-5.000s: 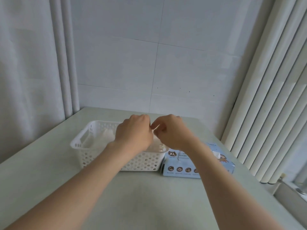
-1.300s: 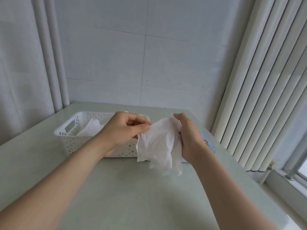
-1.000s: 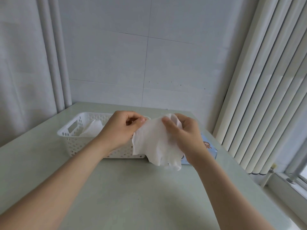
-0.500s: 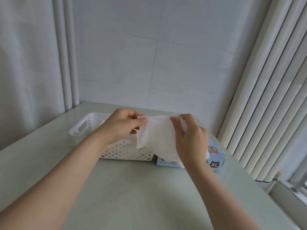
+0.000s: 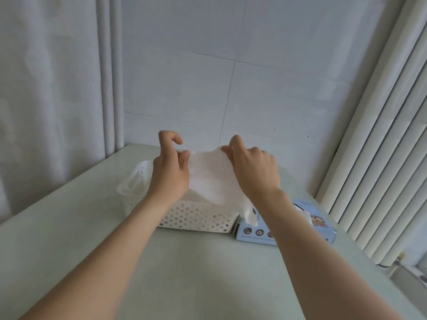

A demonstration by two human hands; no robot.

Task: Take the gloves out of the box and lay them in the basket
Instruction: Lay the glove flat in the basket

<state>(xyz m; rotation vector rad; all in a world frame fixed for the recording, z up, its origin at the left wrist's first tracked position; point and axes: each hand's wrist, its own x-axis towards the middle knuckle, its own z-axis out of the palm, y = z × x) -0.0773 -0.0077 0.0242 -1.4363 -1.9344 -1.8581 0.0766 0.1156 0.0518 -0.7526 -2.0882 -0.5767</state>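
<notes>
Fingers (image 5: 183, 155) of the left hand (image 5: 169, 176) and right hand (image 5: 254, 172) pinch a thin white glove (image 5: 211, 176), spread between them above the white perforated plastic basket (image 5: 196, 219); the pale-blue cardboard box (image 5: 254, 235) sits just beside it on the desk (image 5: 208, 273).

The left hand (image 5: 169, 174) and right hand (image 5: 254, 174) hold a white glove (image 5: 211, 179) spread between them. The left pinches the upper left corner, with its index finger crooked free above. The right pinches the upper right edge. The glove sags from both grips, and its lower tip droops below the right grip. Under the grips a white perforated basket (image 5: 196, 218) sits on the table (image 5: 208, 273). Down and right of the right grip lies a blue box (image 5: 318, 227), just beside the basket, with a white tuft (image 5: 303, 214) poking from its top.
</notes>
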